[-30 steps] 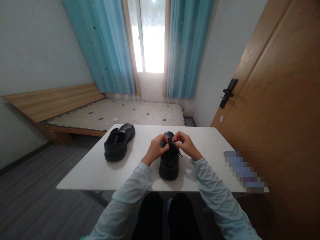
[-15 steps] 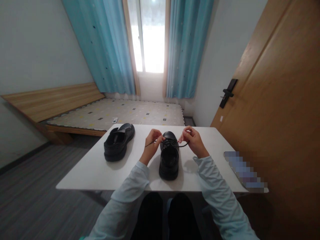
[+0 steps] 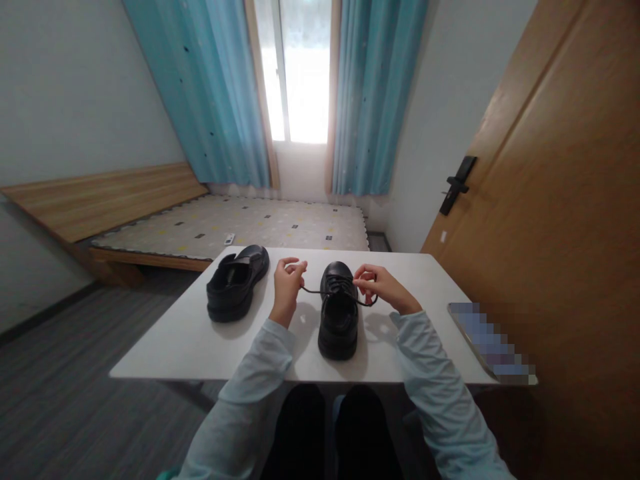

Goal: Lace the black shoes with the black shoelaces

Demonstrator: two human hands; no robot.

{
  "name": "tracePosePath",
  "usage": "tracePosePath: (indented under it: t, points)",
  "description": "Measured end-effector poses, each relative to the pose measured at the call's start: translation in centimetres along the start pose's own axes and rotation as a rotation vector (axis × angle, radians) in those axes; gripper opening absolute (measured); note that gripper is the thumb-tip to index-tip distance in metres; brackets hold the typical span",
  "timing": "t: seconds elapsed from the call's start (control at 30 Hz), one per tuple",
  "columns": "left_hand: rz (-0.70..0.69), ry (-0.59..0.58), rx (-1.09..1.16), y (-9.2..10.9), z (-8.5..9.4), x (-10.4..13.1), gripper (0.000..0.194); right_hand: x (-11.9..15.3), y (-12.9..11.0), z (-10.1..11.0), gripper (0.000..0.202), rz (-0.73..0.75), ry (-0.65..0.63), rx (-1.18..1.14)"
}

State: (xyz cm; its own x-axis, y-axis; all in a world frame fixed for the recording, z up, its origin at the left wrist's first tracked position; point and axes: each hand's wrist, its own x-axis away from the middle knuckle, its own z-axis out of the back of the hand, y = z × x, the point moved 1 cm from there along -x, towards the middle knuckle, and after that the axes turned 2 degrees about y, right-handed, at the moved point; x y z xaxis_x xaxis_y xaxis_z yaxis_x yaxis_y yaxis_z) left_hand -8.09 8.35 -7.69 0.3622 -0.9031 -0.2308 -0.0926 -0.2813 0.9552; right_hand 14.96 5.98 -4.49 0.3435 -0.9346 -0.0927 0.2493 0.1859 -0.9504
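Left grip [image 3: 287, 287] and right grip [image 3: 389, 287] are each holding one side of the black lace [image 3: 314, 292], its shoe [image 3: 338, 343] sitting upright between them on the worktop [image 3: 175, 347]; the right strand [image 3: 369, 305] is hanging slacker, so I should be evening the pull.

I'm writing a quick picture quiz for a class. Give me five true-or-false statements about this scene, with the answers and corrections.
1. The left hand and the right hand each hold a part of the black shoelace. True.
2. The shoe between the hands has its toe pointing toward the person. False: its heel is nearer the person and its toe points away.
3. The other shoe stands to the left of it on the white table. True.
4. Both shoes lie on their sides. False: both stand upright on their soles.
5. Blue curtains hang on both sides of the window. True.
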Motion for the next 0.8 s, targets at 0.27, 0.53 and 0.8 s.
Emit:
tracePosePath:
  t: [0.27, 0.53, 0.8]
  points:
    - [-0.420, -0.117, -0.540, 0.5, -0.4, 0.6, 0.007, -0.9, 1.1, 0.6, 0.020, 0.172, 0.089, 0.253]
    - [-0.552, -0.649, -0.466, 1.6, -2.0, 2.8, 0.015, -0.9, 0.9, -0.2, 0.027, 0.214, 0.096, 0.298]
    - [-0.576, -0.657, -0.482, 1.5, -2.2, 2.9, 0.019, -1.5, 1.3, -1.0, 0.028, 0.198, 0.094, 0.271]
